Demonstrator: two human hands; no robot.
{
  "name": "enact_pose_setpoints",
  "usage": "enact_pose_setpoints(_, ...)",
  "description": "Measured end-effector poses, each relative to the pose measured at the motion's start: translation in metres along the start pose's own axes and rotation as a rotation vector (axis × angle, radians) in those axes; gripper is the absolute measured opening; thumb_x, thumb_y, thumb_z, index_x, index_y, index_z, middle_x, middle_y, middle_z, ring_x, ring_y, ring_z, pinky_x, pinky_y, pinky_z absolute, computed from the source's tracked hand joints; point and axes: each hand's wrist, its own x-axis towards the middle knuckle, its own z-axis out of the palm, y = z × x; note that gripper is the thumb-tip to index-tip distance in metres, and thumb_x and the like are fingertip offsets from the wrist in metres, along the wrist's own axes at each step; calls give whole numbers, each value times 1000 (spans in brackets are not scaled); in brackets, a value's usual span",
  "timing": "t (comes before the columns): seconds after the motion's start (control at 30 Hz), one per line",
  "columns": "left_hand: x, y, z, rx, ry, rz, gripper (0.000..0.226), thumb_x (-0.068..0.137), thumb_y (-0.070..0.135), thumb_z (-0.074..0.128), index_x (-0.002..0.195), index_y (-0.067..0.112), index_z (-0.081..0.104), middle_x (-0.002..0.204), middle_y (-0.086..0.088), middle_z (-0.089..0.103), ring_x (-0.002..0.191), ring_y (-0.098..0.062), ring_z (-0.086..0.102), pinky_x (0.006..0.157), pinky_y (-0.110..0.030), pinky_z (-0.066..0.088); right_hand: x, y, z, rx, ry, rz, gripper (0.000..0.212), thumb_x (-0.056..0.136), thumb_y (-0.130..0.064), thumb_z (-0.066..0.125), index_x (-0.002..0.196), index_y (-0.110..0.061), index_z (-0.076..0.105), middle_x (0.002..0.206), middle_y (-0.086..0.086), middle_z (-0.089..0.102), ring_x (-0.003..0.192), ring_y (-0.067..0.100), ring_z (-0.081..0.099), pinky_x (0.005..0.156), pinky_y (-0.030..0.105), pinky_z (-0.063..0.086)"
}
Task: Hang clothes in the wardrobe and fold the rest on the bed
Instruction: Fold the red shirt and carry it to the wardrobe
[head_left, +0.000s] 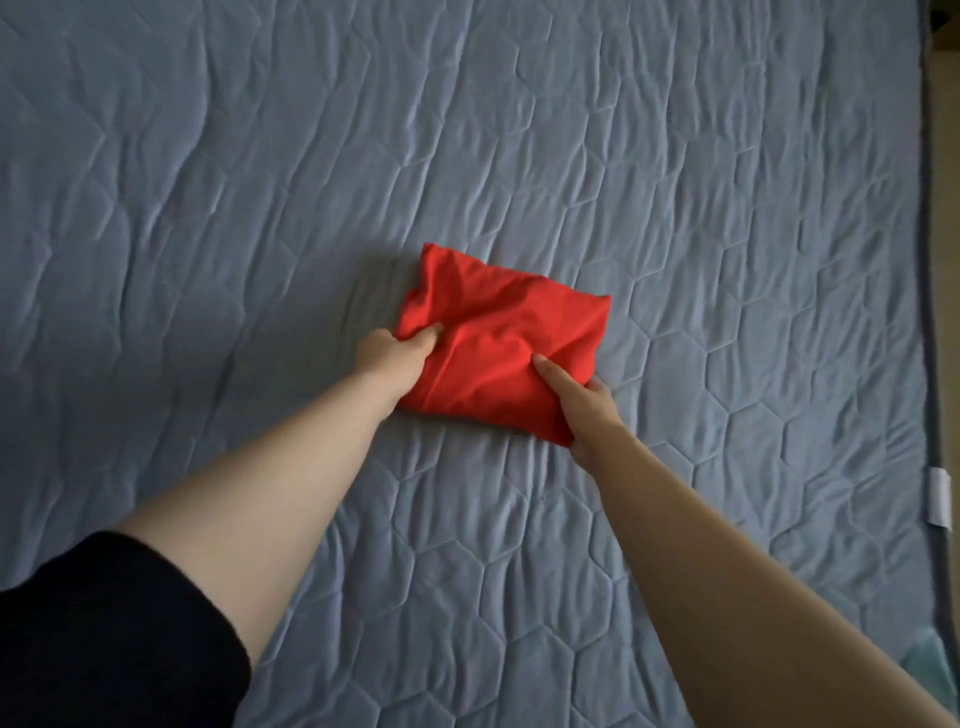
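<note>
- Bed: blue-grey quilted cover with hexagon stitching, lightly wrinkled. It fills nearly the whole view.
- A dark edge trim runs down the bed's right side, with a small white tag on it.
- Past the trim is a narrow tan strip. Cannot tell if it's floor or wall; it's all that shows of the room.
- Red garment: folded into a small puffy packet, lying on the bed about mid-view. The folds hide what kind of clothing it is.
- Left hand: clamped on the packet's left edge. Its thumb is on top, dug into the cloth, and the fingers go under the fold, hidden.
- Right hand: clamped on the packet's near right corner, with one digit laid flat on top. One fingertip shows at the right edge; the rest are under the cloth.
- Black sleeve on the left upper arm, cut off at the lower left corner. The right forearm is bare and runs out at the bottom right.
- Teal patch in the bottom right corner: blurred and cropped, cannot identify it.
</note>
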Motion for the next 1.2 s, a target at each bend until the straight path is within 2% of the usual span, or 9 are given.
enact_pose_setpoints(0.17,-49,12,-34,13,43,103,51,99,34,46,87,-11,64,94,-32,66,92,-41,63,77,-42,44,-58,-25,-23,-46,49,-88,32,71,-42,82,87,-19,67,96,1,74,91,18,70,89,41,56)
enact_pose_setpoints(0.3,-105,54,-88,-72,83,61,48,99,36,45,96,-7,67,102,-27,67,99,-37,62,74,-32,39,-130,-82,-28,-28,7,-169,29,75,-44,78,87,-19,68,89,-2,75,87,16,71,86,42,57)
enact_pose_setpoints(0.53,-237,149,-200,-201,198,112,45,98,36,47,115,-3,63,118,-23,63,110,-34,59,81,-31,41,-283,-198,-44,-61,-91,-316,25,78,-39,77,86,-18,67,89,1,72,87,20,69,83,40,58)
enact_pose_setpoints(0.63,-312,173,-240,-350,226,88,46,94,33,52,122,-3,60,122,-23,61,112,-34,59,81,-32,42,-359,-239,-62,-113,-151,-439,37,78,-42,76,99,-13,69,88,-1,70,85,16,68,81,35,57)
enact_pose_setpoints(0.77,-404,192,-298,-545,232,106,30,91,25,52,101,1,66,104,-21,66,94,-32,64,81,-40,51,-456,-295,-84,-159,-248,-575,45,80,-60,64,96,-18,64,97,0,67,92,16,65,86,33,52)
enact_pose_setpoints(0.83,-434,193,-322,-623,239,103,21,92,22,52,89,6,65,89,-16,66,78,-28,64,68,-32,54,-491,-313,-86,-208,-268,-634,49,84,-66,53,88,-18,61,100,3,64,93,19,62,89,34,50)
enact_pose_setpoints(0.97,-480,195,-379,-797,269,139,34,96,24,43,113,4,64,110,-17,64,100,-29,63,92,-42,52,-561,-338,-68,-233,-335,-771,48,90,-59,52,85,-12,62,97,6,66,88,19,61,81,33,49)
enact_pose_setpoints(1.07,-502,194,-422,-910,316,195,23,95,20,43,84,14,62,91,-10,62,74,-20,58,69,-32,48,-600,-348,-40,-234,-414,-822,54,91,-57,51,100,-5,64,106,9,67,99,22,63,82,32,47)
enact_pose_setpoints(1.2,-517,165,-494,-1049,416,197,20,93,17,46,80,15,62,88,-9,63,81,-24,60,85,-42,50,-648,-350,23,-279,-525,-872,44,92,-56,50,96,-14,62,112,9,65,103,23,62,89,37,49)
